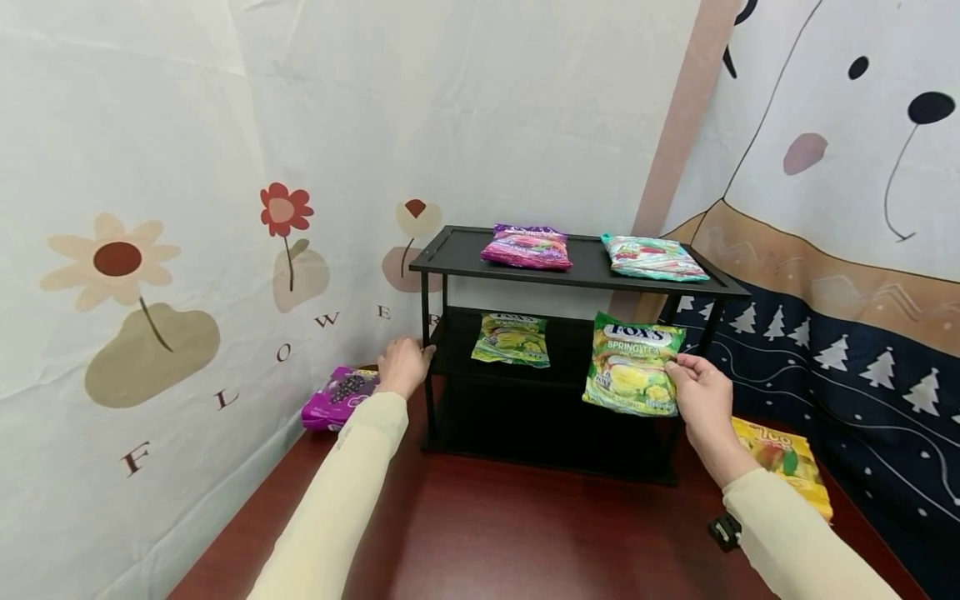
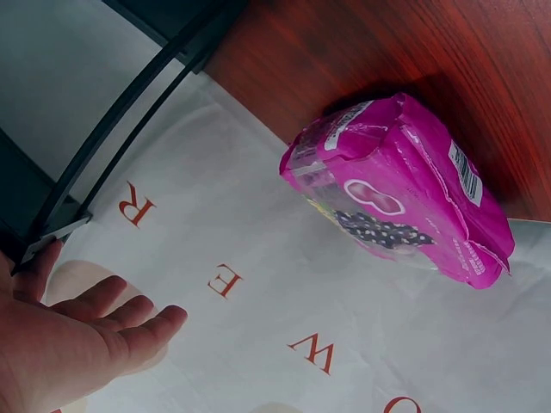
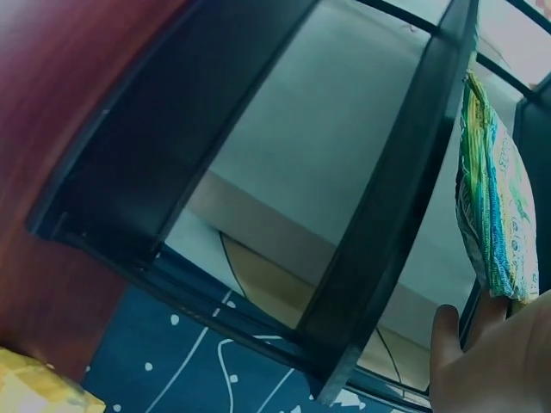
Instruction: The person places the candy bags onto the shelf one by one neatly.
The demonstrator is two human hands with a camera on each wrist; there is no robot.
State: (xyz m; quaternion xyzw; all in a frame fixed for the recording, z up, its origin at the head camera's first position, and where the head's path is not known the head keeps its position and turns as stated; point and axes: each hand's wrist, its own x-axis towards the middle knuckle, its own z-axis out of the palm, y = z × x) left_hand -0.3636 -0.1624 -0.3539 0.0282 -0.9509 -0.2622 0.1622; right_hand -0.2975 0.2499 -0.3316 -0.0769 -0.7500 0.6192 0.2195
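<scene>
With thumb and fingers my right hand [image 1: 701,400] pinches the right edge of a green and yellow bag of candy [image 1: 633,367]. Its printed front faces me, upright before the right end of the black rack's middle shelf. From the right wrist the same bag [image 3: 499,194] shows edge-on, partly over the shelf. At the rack's left side, my left hand [image 1: 403,367] holds the middle shelf's corner by a post [image 1: 427,317]; the left wrist view shows its other fingers [image 2: 146,331] loosely spread. A matching green bag [image 1: 512,340] lies on the left of that shelf.
On the top shelf [image 1: 585,258] lie a pink-purple bag [image 1: 527,247] and a teal-white bag [image 1: 652,257]. A purple bag with dark fruit [image 1: 341,398] stands left of the rack on the brown table [image 1: 517,533]; a yellow bag [image 1: 787,467] is at the right. Printed cloths hang behind.
</scene>
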